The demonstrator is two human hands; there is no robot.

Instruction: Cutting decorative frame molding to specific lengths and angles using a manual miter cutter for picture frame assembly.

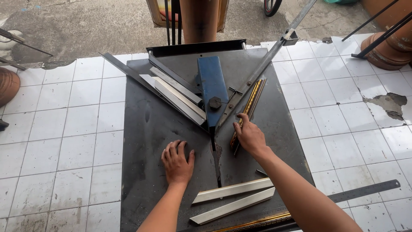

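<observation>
while the left hand (177,163) lies flat, fingers spread, bracing on the dark tabletop (146,129), the right hand (250,136) fingers press the gilt moulding strip (248,109) against the angled fence (257,71).

Slim gold-patterned moulding strip (247,111), flat along the right guide rail (253,79), slanting.

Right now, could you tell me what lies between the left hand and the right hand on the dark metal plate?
In the head view, the narrow slot below the blue guide lies between the left hand and right hand.

gold moulding (245,112): lower end under right hand (250,136) | steel ruler (365,191): partly behind right forearm
</observation>
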